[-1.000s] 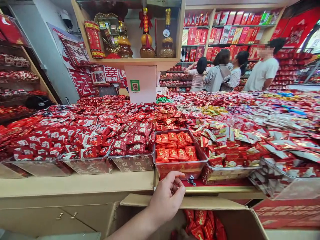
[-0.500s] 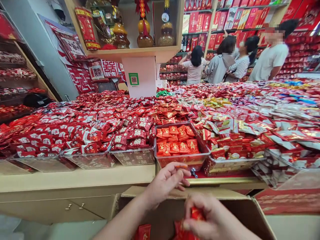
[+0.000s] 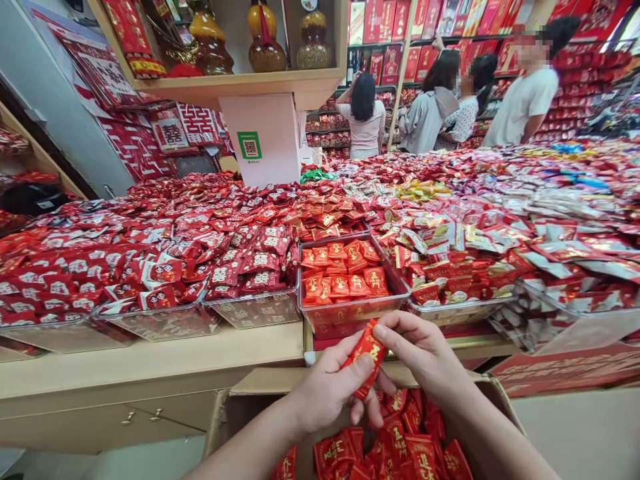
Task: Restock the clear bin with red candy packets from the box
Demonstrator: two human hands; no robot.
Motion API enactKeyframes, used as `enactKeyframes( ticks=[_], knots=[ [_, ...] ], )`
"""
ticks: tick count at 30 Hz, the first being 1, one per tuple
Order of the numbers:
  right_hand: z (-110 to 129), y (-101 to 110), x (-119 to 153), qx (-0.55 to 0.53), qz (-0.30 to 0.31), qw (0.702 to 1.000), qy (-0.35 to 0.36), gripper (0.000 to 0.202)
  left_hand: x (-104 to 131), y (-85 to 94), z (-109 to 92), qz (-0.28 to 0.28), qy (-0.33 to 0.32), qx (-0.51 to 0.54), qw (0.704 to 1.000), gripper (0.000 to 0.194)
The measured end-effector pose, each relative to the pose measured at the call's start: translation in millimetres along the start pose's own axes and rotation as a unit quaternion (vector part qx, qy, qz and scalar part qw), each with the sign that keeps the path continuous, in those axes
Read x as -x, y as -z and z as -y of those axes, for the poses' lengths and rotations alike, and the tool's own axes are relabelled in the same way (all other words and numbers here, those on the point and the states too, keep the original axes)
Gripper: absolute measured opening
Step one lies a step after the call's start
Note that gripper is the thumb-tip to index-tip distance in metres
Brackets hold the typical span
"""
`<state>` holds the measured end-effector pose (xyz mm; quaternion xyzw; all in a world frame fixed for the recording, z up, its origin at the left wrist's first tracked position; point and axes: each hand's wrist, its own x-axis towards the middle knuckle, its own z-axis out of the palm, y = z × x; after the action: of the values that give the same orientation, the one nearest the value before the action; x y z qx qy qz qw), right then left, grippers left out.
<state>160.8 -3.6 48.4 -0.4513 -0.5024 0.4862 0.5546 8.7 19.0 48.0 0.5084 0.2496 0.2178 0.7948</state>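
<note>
Shop stuff fills the room: a big desk (image 3: 200,357) piled w/ lots of little shiny packs, & shelves (image 3: 327,127) at the back w/ a few ppl (image 3: 367,113) by them. Near the front edge of the desk sits a clear tub (image 3: 345,317) w/ red pkts (image 3: 347,279) in it. Just below the desk edge is an open cardboard box (image 3: 237,417) w/ more red packs (image 3: 395,437) inside.

One red pkt (image 3: 367,357) w/ gold writing is up over the box, tilted, in both hands. The left hand (image 3: 327,377) grips it w/ the thumb pressed on its front. The right hand (image 3: 420,343) pinches its top end.

What could go wrong: the wrap looks slick, so the pkt might slip & drop in the box, esp. if the thumb lets up. If the two hands pull opp. ways, the wrap might rip, b/c it looks thin. The tub is v. near the right hand, so a quick bump could shove it & spill some. The packs in the next tubs (image 3: 255,310) are heaped high, so a knock there might make them slide, too.
</note>
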Motion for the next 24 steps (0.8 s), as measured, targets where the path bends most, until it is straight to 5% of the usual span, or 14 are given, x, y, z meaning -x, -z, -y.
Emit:
enactKeyframes(
  ticks=[5,12,17,21,24],
  knots=[
    [-11,-1,3,-0.064,-0.051,0.997,-0.013,0.022,-2,2.3,4,0.005,0.008,0.048,0.999,0.051],
    [-12,7,2,-0.034,-0.068,0.997,-0.01,0.022,-1,-3.3,6,-0.098,-0.071,-0.132,0.984,0.046],
    [-20,8,1,-0.018,-0.047,0.999,-0.02,0.02,2,-7.4,2,-0.111,-0.071,-0.188,0.973,0.047],
    [-25,0,2,0.083,-0.103,0.986,0.105,0.029,1,-3.0,0,-0.172,-0.101,-0.185,0.962,0.049],
    [-30,-8,3,0.286,-0.097,0.917,0.261,0.036,-1,4.2,3,-0.22,-0.132,-0.194,0.947,0.047]
  ],
)
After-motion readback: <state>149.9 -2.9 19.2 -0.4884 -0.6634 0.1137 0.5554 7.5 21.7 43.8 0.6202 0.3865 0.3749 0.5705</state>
